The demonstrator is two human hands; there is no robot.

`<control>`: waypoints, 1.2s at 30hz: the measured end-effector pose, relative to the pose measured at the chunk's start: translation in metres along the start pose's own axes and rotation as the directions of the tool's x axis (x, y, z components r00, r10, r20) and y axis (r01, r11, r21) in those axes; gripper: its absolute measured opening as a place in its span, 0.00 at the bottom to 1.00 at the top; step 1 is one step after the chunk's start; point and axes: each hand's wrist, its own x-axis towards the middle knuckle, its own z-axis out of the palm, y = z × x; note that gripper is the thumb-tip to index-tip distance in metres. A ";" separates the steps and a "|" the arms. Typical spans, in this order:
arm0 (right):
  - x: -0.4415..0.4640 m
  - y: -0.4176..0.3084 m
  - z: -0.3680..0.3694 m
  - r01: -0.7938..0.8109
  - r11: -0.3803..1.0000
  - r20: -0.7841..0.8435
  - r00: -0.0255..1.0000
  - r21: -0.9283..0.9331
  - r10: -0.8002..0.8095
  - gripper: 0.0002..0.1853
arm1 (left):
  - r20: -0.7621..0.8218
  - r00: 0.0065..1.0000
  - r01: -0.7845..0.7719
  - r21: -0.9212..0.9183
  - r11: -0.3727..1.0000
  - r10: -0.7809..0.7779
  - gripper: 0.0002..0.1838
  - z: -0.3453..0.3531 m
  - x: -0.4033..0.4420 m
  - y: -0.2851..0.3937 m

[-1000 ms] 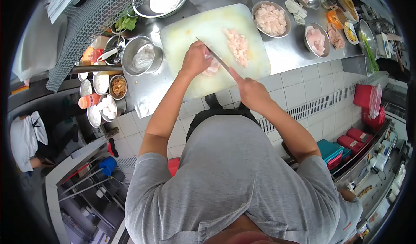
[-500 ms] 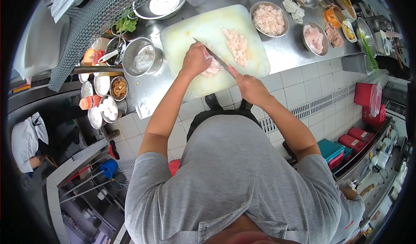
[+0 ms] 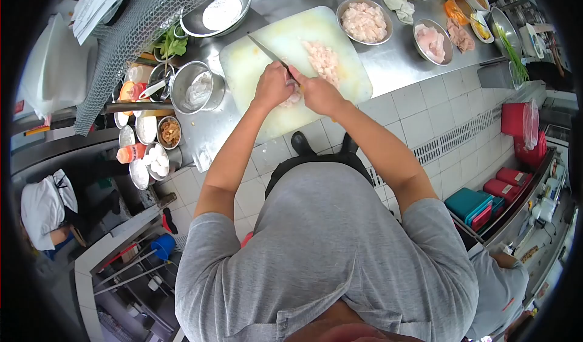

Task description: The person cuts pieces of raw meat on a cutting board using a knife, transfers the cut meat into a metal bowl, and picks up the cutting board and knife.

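The right hand (image 3: 323, 94), closed round the knife (image 3: 265, 49), has pushed forward beside the left hand (image 3: 273, 87), which curls down holding meat (image 3: 292, 98) toward the cutting board's (image 3: 242, 68) near edge, suggesting a slicing stroke under way

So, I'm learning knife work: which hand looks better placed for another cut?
Probably the right hand: it grips the knife, whose blade angles over the cutting board. The left hand is at the pale meat, so seems better suited to steadying it.
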 end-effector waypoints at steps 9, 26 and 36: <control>-0.014 0.027 -0.024 -0.076 0.997 -0.200 0.977 0.012 0.077 0.40 | 0.099 0.991 0.081 0.053 0.995 -0.086 0.09 -0.002 0.005 0.003; -0.072 0.029 -0.021 -0.253 0.965 -0.179 0.955 -0.070 0.237 0.39 | 0.312 0.915 0.266 0.015 0.964 -0.258 0.14 -0.029 0.032 -0.030; -0.094 0.037 -0.030 -0.164 0.984 -0.183 0.968 0.065 0.174 0.42 | 0.360 0.917 0.325 -0.418 0.849 -0.174 0.11 -0.037 0.066 -0.030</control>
